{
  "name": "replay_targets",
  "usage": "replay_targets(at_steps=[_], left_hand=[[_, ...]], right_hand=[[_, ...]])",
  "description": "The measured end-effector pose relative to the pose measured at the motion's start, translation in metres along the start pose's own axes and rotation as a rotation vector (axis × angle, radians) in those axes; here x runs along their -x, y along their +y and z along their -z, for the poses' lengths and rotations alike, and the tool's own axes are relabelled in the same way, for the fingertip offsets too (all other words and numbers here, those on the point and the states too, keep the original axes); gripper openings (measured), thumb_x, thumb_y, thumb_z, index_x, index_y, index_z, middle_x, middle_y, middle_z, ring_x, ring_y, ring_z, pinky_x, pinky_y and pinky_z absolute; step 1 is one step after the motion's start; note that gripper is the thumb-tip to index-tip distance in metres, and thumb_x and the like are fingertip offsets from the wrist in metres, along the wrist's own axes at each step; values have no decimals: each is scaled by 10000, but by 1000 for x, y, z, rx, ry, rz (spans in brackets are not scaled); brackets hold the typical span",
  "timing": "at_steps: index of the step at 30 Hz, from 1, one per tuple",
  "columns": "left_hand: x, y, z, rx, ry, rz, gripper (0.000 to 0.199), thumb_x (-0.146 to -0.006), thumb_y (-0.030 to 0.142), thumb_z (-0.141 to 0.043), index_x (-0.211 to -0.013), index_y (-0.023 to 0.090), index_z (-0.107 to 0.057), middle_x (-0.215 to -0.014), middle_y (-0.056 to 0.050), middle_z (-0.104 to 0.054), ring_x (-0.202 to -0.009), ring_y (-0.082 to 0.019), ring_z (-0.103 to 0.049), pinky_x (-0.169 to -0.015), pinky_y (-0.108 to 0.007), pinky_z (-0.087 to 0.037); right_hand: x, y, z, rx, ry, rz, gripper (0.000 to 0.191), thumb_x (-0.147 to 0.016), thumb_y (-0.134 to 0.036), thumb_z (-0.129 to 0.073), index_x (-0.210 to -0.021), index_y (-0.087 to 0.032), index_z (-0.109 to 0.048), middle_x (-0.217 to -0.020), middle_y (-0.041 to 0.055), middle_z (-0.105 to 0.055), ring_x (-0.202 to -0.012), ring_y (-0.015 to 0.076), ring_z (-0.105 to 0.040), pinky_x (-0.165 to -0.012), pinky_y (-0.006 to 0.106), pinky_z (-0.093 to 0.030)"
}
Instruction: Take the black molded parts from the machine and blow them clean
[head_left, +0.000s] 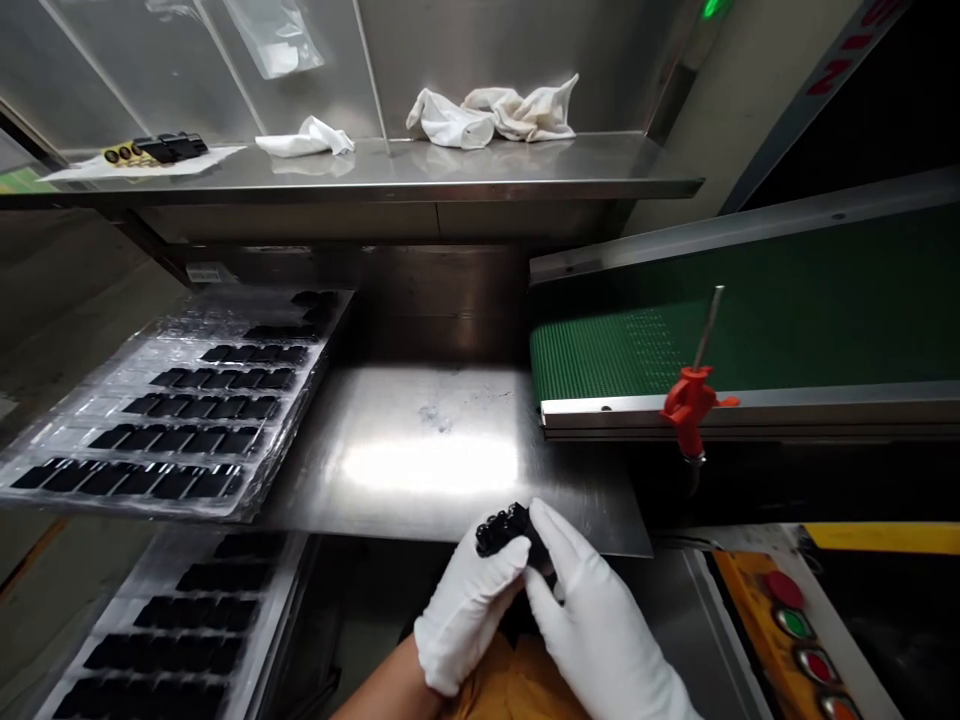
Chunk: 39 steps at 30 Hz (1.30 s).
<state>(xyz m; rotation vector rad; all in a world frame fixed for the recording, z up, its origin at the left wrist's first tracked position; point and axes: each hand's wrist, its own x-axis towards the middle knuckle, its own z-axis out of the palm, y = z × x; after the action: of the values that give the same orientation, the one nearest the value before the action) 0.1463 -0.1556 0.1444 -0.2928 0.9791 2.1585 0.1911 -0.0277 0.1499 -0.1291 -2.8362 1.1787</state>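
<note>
A small black part (504, 530) with rounded knobs along one edge is held between my two white-gloved hands, over the front edge of the steel table (420, 500). My left hand (476, 600) grips it from the left, thumb across its near side. On the right side, my right hand (589, 600) has its fingers and thumb closed round the part's other end. The gloves hide much of the part. To the left, a clear plastic tray (281, 425) bears rows of similar flat black parts.
A second tray (281, 610) sits lower left. At right are a green conveyor (787, 310), a red clamp with a metal rod (690, 405) and a button box (750, 600). White cloths (454, 120) and black and yellow parts (176, 148) lie on the upper shelf (390, 170).
</note>
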Motion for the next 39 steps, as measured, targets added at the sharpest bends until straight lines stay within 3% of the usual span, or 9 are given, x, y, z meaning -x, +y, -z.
replay_targets(at_steps=[3, 6, 8, 11, 14, 18, 26, 34, 39], left_hand=[[-5, 18, 12, 50, -27, 9, 255, -825, 230, -690, -1070, 165, -668, -1025, -77, -660, -951, -163, -606, -879, -284, -488], [-7, 31, 22, 95, -53, 65, 277, -798, 246, -716, -1058, 160, -681, -1001, -69, -655, -931, -152, -606, -861, -274, -495], [-7, 37, 27, 75, -96, 107, 353, -770, 267, -743, -1100, 160, -674, -1007, -77, -659, -924, -162, -611, -855, -287, -503], [-6, 42, 34, 60, -115, 141, 430, -738, 279, -766, -1144, 180, -662, -1023, -81, -666, -924, -172, -621, -826, -286, -514], [-5, 45, 40, 68, -104, 163, 435, -706, 270, -781, -1122, 206, -672, -1046, -73, -668, -951, -188, -628, -818, -287, -520], [-6, 45, 41, 53, -81, 168, 430, -679, 244, -787, -1093, 198, -679, -1071, -78, -652, -997, -202, -606, -853, -307, -518], [-9, 35, 39, 45, -37, 125, 322, -710, 184, -748, -1025, 177, -683, -1031, -76, -634, -1034, -223, -584, -891, -335, -510], [-8, 33, 31, 42, 38, 151, 360, -664, 188, -779, -1013, 178, -693, -1020, -83, -661, -1026, -239, -603, -859, -320, -507], [-12, 28, 31, 150, 24, 143, 264, -654, 164, -805, -896, 167, -700, -850, -33, -614, -756, -110, -552, -669, -214, -451]], right_hand=[[-13, -15, 4, -145, -74, -5, 511, -897, -313, -489, -1388, -174, -483, -1431, 119, -525, -1311, 228, -505, -1099, 400, -461], [-25, -21, 8, -361, -79, -120, 338, -910, -386, -478, -1143, -229, -666, -1374, 89, -583, -1230, 226, -572, -1069, 407, -486], [-32, -21, 7, -527, -68, -272, 270, -878, -419, -533, -965, -220, -694, -1296, 96, -635, -1026, 216, -665, -897, 370, -580], [-40, -18, 0, -724, -37, -488, 323, -783, -438, -667, -995, -195, -651, -1123, 115, -704, -714, 169, -654, -598, 298, -563], [-44, -14, -4, -808, -76, -563, 439, -720, -439, -735, -1064, -191, -620, -1054, 100, -721, -721, 176, -653, -564, 283, -532], [-43, -11, -4, -876, -177, -511, 452, -723, -379, -737, -1117, -194, -616, -1112, 102, -711, -904, 228, -680, -719, 343, -574], [-36, -10, -7, -780, -78, -454, 488, -665, -260, -751, -1131, -209, -616, -1166, 88, -703, -1132, 249, -629, -993, 400, -508], [-28, -12, -4, -376, -1, -136, 248, -829, -237, -556, -1048, -245, -671, -1061, 70, -708, -1000, 219, -659, -914, 387, -537], [-26, -11, -6, -177, 104, 48, 272, -872, -207, -504, -1102, -249, -644, -975, 52, -705, -892, 191, -666, -813, 342, -551]])
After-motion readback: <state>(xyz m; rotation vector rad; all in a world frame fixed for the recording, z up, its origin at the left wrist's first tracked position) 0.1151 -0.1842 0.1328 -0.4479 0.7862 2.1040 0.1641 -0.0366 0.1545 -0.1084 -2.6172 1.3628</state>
